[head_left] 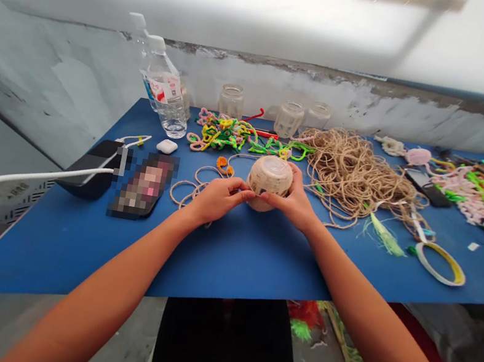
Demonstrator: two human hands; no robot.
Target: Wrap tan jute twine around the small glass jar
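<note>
A round jar [270, 173] wrapped in tan twine is in front of me, its clear glass end facing up. My right hand [293, 199] is closed around the jar's right side, with the thumb across the front. My left hand [220, 199] pinches at the jar's lower left, thumb and forefinger together on the twine; the strand between the fingertips is mostly hidden. Loose loops of twine [184, 191] lie on the blue table beside my left hand. Just behind them is a small orange coil [224, 166].
Behind the jar lie a large twine heap [349, 172] and colourful fuzzy stems [226, 133]. Glass jars [231, 103] and water bottles [167, 96] line the back. On the left are a phone [145, 186] and black box [94, 167]; a tape roll [440, 264] lies right.
</note>
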